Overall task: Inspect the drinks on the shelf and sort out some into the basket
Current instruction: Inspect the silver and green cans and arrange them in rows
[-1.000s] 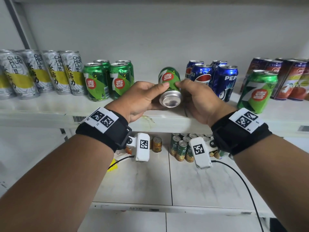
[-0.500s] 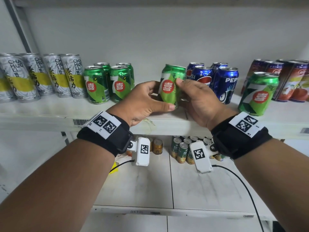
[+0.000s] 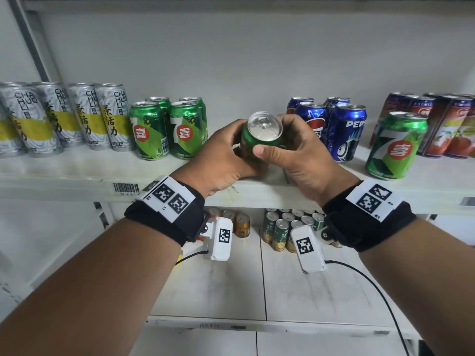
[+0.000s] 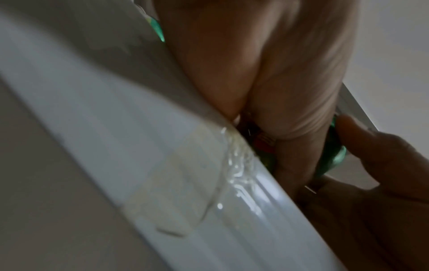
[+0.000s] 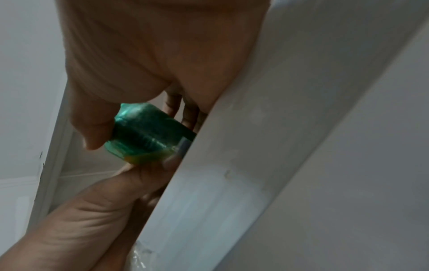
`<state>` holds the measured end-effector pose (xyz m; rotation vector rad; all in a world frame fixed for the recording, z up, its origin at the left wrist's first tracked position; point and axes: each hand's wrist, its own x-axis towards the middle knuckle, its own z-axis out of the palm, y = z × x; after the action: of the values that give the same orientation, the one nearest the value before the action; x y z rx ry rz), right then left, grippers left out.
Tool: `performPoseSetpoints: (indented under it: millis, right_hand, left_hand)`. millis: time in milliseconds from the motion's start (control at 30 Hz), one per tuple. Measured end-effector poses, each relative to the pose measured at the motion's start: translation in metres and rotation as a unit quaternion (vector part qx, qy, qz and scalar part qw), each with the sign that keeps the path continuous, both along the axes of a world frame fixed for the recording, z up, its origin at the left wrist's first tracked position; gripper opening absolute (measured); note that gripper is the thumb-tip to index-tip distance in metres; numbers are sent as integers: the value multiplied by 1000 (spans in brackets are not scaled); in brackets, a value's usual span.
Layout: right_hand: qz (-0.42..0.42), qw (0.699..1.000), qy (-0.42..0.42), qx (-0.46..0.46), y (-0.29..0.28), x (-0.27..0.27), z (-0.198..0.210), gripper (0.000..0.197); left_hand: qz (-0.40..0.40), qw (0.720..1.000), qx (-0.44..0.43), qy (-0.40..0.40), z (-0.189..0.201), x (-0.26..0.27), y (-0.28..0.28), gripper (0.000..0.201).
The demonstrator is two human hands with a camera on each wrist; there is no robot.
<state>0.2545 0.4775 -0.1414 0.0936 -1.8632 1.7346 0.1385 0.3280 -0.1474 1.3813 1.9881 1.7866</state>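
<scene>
A green 7-Up can (image 3: 259, 140) is held in both hands just above the white shelf (image 3: 77, 173), tipped so its silver top faces me. My left hand (image 3: 226, 155) wraps its left side and my right hand (image 3: 295, 155) grips its right side, thumb across the front. The right wrist view shows the green can (image 5: 148, 133) between thumb and fingers, with the other hand below it. In the left wrist view only slivers of the green can (image 4: 334, 161) show past my palm. No basket is in view.
On the shelf stand several grey-yellow tea cans (image 3: 64, 119), several green 7-Up cans (image 3: 164, 129), blue Pepsi cans (image 3: 341, 129), a lone green 7-Up can (image 3: 395, 147) and red-purple cans (image 3: 447, 124). Small cans (image 3: 282, 227) stand on the lower shelf.
The can went from bottom-towards-me, to upright with its label showing, to tipped with its top towards me. Both hands kept hold of it and turned with it.
</scene>
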Motion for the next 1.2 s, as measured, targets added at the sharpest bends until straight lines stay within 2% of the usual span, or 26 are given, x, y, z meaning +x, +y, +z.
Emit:
performPoseSetpoints:
  millis: [233, 367, 600, 700, 767, 833, 967, 1033, 1100, 1200]
  right_hand:
    - [-6, 1000, 20, 22, 0, -2, -3, 70]
    - [-13, 1000, 27, 8, -1, 0, -3, 68]
    - [-17, 998, 21, -53, -2, 2, 4, 38]
    - [-24, 999, 9, -41, -2, -1, 5, 32]
    - [-33, 999, -12, -5, -2, -4, 11, 34]
    - [-64, 996, -37, 59, -3, -8, 20, 46]
    - [-173, 958, -66, 217, -9, -12, 48, 66]
    - [-184, 940, -78, 276, -14, -13, 65, 61]
    - [-195, 912, -102, 346, -19, -15, 83, 48]
    - [-183, 869, -178, 423, -24, -19, 105, 42]
  left_hand:
    - [-13, 1000, 8, 5, 1, -1, -1, 80]
    - [-32, 999, 16, -26, 0, -2, -2, 71]
    - [-27, 998, 10, -52, 2, -3, -4, 62]
    - [-4, 998, 18, -64, 2, -1, -2, 65]
    - [8, 998, 6, -65, 5, -1, -1, 66]
    - [21, 999, -26, -40, 12, -2, -1, 63]
    - [43, 990, -113, 67, 34, -7, -7, 46]
    - [50, 976, -170, 123, 50, -10, -16, 38]
    - [59, 960, -213, 172, 65, -15, -27, 35]
    - [100, 948, -224, 204, 84, -26, -42, 37]
